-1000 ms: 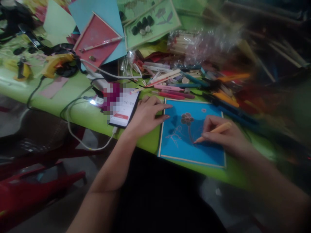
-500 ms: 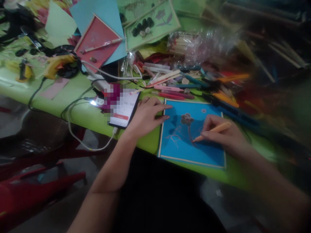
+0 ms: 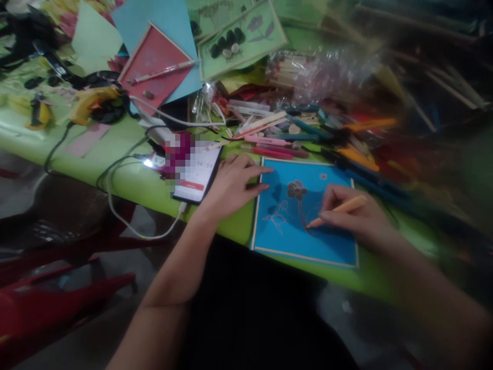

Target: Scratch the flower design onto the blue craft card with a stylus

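A blue card (image 3: 285, 239) edged with thin pale strips lies on the green table, bearing a dark flower, its stem and a faint outline drawing at the left. My right hand (image 3: 346, 213) is closed around an orange pen (image 3: 349, 204), whose tip touches the lower part of the stem. My left hand (image 3: 234, 182) rests with fingers spread, its fingertips on the card's left edge. Beside its wrist is a lit phone (image 3: 192, 185) with a cable plugged in.
Pens and sticks (image 3: 265, 123) are heaped behind the card, near a clear plastic bag (image 3: 308, 77). A yellow glue gun (image 3: 84, 105) and white cable (image 3: 115, 205) lie left. A red framed card (image 3: 162, 61) and green framed card (image 3: 246, 49) are at the back.
The pen tip has shifted slightly down and to the right along the stem, with my right hand. My left hand has stayed in place.
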Motion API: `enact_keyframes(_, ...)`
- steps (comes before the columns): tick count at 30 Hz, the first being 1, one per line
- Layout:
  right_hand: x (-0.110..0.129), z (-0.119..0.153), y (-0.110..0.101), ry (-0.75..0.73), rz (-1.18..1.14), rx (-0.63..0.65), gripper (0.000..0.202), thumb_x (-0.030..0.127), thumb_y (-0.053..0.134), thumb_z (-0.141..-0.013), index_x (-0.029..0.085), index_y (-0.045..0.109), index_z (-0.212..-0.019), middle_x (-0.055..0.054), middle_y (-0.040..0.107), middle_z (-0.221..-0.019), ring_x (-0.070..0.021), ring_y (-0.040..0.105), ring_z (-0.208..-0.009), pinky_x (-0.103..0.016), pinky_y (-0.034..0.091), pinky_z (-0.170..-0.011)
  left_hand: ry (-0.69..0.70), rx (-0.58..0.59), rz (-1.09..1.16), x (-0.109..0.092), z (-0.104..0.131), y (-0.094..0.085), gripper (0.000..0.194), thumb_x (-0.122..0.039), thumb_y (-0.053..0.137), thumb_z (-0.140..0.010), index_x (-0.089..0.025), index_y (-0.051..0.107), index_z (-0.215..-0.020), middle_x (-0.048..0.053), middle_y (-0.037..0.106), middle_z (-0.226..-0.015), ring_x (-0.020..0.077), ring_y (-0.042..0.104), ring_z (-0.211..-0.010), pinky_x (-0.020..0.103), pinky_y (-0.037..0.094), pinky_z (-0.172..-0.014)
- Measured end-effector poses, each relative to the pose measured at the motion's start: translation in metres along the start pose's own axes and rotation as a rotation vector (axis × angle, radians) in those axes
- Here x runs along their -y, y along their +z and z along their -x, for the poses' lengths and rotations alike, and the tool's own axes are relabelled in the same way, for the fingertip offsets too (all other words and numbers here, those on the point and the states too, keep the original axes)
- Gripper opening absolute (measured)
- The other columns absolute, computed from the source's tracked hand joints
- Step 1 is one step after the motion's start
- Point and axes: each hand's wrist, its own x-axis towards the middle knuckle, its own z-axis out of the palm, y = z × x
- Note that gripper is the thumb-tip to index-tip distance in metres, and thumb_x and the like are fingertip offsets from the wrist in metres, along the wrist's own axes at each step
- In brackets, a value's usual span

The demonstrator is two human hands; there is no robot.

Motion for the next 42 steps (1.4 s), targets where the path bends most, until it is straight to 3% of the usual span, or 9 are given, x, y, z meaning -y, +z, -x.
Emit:
enact_keyframes(9,-0.0019,0.0024,-0.0029,0.079,-0.093,0.086,0.035,0.044,0.086,-0.076,0.024,0.06,-0.066,0.001,0.06,-0.061,-0.0226,0.072,-0.064,-0.033,0.058,-0.062,-0.006,-0.006,-0.006,-0.0034,0.0004,-0.0006,0.037,-0.035,0.07,-0.101,-0.031,0.074,-0.138,0.008,0.064,-0.115,0.029,0.058,-0.114,0.044,0.046,-0.104)
enact_keyframes(14,-0.0016,0.0024,-0.0029,0.026,-0.023,0.031,0.03,0.04,0.085,-0.076,0.023,0.062,-0.066,0.001,0.061,-0.061,-0.0197,0.07,-0.062,-0.028,0.052,-0.055,-0.003,-0.002,0.006,-0.0022,0.0003,0.0001,0.038,-0.034,0.07,-0.101,-0.031,0.073,-0.139,0.008,0.065,-0.116,0.03,0.059,-0.116,0.047,0.046,-0.105)
enact_keyframes(21,0.0002,0.0027,-0.002,0.069,-0.094,0.072,0.031,0.038,0.086,-0.075,0.023,0.061,-0.065,0.001,0.062,-0.06,-0.0251,0.077,-0.067,-0.03,0.056,-0.058,-0.003,-0.011,0.002,-0.0021,0.0003,-0.0002,0.038,-0.033,0.073,-0.1,-0.029,0.074,-0.138,0.008,0.064,-0.114,0.0297,0.059,-0.115,0.046,0.045,-0.105)
enact_keyframes(42,0.001,0.0029,-0.0028,0.09,-0.153,0.111,0.025,0.03,0.085,-0.074,0.023,0.062,-0.066,0.003,0.062,-0.059,-0.0254,0.08,-0.067,-0.028,0.056,-0.059,-0.012,-0.006,-0.016,-0.004,-0.0001,-0.0008,0.039,-0.032,0.073,-0.1,-0.028,0.074,-0.138,0.008,0.064,-0.114,0.0292,0.059,-0.113,0.045,0.046,-0.103)
